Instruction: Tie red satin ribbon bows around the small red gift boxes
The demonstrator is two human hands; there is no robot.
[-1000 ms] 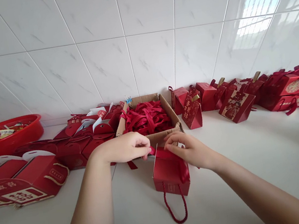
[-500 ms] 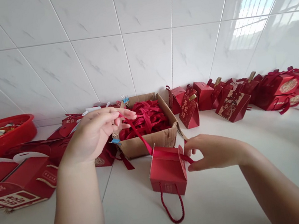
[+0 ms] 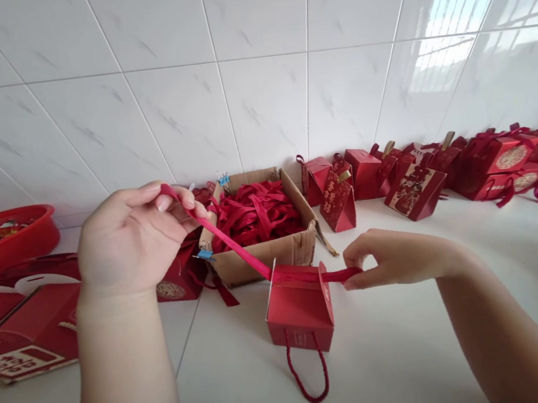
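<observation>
A small red gift box (image 3: pixel 298 311) with a twisted cord handle stands on the white floor before me. A red ribbon (image 3: pixel 236 250) runs through its top. My left hand (image 3: pixel 136 238) is raised up and left, pinching one end of the ribbon and holding it taut. To the right of the box, my right hand (image 3: pixel 391 257) pinches the other end low, level with the box top.
A cardboard box (image 3: pixel 266 252) of loose red ribbons sits behind the gift box. Several red gift boxes (image 3: pixel 418 182) line the tiled wall at the right. Flat unfolded red boxes (image 3: pixel 19 326) and a red basin (image 3: pixel 2 241) of sweets lie at the left.
My left hand has drawn the ribbon up and to the left, away from the box top. My right hand has slid right, holding the other end.
</observation>
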